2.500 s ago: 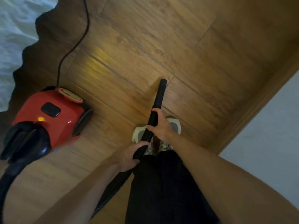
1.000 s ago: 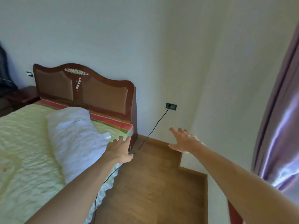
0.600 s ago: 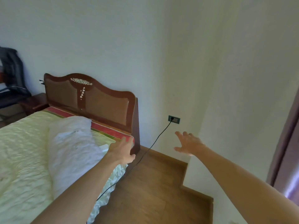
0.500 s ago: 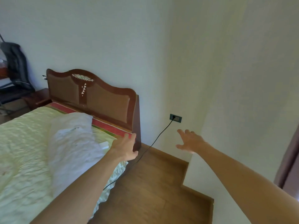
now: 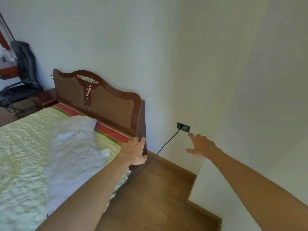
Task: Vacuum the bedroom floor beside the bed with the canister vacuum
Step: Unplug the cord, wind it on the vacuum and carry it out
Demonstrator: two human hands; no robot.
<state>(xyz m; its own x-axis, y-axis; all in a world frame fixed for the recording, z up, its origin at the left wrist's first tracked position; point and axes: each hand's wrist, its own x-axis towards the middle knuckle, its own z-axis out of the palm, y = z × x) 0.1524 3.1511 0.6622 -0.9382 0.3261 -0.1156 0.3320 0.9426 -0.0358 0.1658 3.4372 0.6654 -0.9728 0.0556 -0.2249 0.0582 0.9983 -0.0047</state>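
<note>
Both hands have left the wand and now reach forward empty, fingers spread: left hand point(image 5: 135, 152) at the headboard point(image 5: 106, 100) edge, right hand point(image 5: 201, 145) near the wall socket point(image 5: 183, 127) where the power cord point(image 5: 164, 145) is plugged in, canister vacuum out of view; likely unplugging, so grip the plug body, not the cord.

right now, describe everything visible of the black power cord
The black power cord is thin and looks rubber-sheathed. Its plug sits in the dark wall socket; from there it hangs slack, down and left to the wooden floor at the corner of the headboard, then runs beside the bed out of sight. Neither the left hand nor the right hand holds it.
</note>
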